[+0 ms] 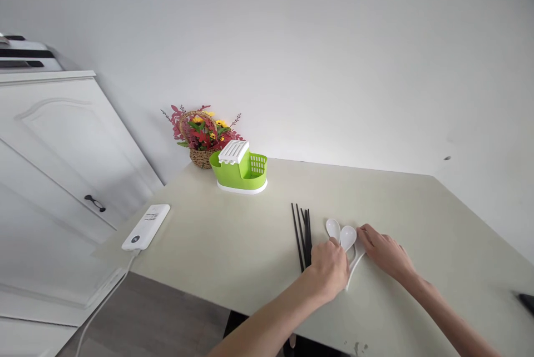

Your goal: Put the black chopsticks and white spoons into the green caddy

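Three white spoons (pixel 347 236) — left hand (pixel 329 268) closed over handles, right hand (pixel 384 250) pinching one bowl — light grips should prevent knocking

Spoons (pixel 347 236) at left hand (pixel 329 267) and right hand (pixel 384 250): white | chopsticks (pixel 308 234) beside left hand: black | caddy (pixel 230 174) beyond both: green, base (pixel 242 191) white

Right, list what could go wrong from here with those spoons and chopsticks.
The left hand crowds the black chopsticks, so it might scatter them.
The right hand is at the closely bunched white spoons, which could knock together.
The white cable hangs off the table; a snag might drag the white device.
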Tool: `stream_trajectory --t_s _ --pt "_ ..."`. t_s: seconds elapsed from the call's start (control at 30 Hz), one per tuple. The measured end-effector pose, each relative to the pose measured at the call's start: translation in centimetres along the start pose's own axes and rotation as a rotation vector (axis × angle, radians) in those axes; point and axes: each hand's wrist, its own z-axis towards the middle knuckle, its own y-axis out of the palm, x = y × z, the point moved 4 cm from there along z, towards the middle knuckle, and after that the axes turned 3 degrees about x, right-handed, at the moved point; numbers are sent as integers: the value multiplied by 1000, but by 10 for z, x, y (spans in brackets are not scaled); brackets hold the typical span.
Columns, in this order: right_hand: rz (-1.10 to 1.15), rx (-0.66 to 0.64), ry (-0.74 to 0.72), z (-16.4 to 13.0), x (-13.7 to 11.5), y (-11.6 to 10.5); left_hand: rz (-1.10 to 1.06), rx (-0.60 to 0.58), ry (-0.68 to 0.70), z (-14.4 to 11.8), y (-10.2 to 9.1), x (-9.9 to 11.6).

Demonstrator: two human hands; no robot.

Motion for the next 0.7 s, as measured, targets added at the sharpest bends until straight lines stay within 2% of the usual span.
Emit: stream_trajectory --t_s 0.33,0.43,0.5,0.57,0.7 --pt "41 76 4 -4 12 1 14 1 -26 -5 -3 1" --pt "132 111 -7 -4 22 2 37 96 47 -10 -20 -2" --pt "218 157 7 -6 31 2 63 264 150 -10 -47 -12" --pt "308 216 20 -9 39 2 112 445 193 -4 -88 -35" --pt "452 290 44 -17 47 3 223 810 73 17 -186 -118"
